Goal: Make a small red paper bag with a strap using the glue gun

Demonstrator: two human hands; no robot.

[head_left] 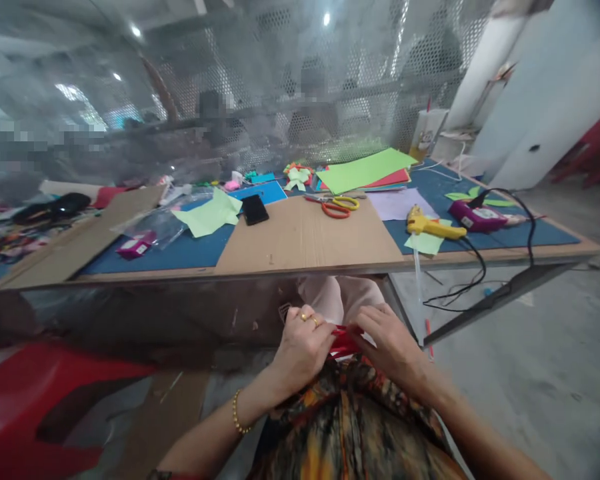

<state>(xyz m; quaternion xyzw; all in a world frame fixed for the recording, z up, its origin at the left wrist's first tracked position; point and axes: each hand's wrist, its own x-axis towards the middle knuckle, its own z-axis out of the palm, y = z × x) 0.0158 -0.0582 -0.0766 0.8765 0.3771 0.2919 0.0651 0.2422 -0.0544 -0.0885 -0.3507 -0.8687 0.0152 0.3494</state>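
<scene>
My left hand (pixel 303 347), with rings and a beaded bracelet, is closed on one end of some bright red strips (pixel 344 342). My right hand (pixel 393 341) grips the other end, fingers bent over it. The strips lie between both hands, just above my lap and below the table's front edge. Their material is too small and partly covered to make out. On the table ahead, a cardboard sheet (pixel 300 240) bears two pairs of scissors, one red-handled (pixel 336 211) and one yellow-handled (pixel 347 202).
A yellow glue gun (pixel 435 227) hangs its nozzle over the table's front edge, its black cord drooping below. Around it are a purple box (pixel 477 217), green sheets (pixel 365 171), a phone (pixel 255 210) and a drink cup (pixel 427 137). A red chair (pixel 55 400) stands at lower left.
</scene>
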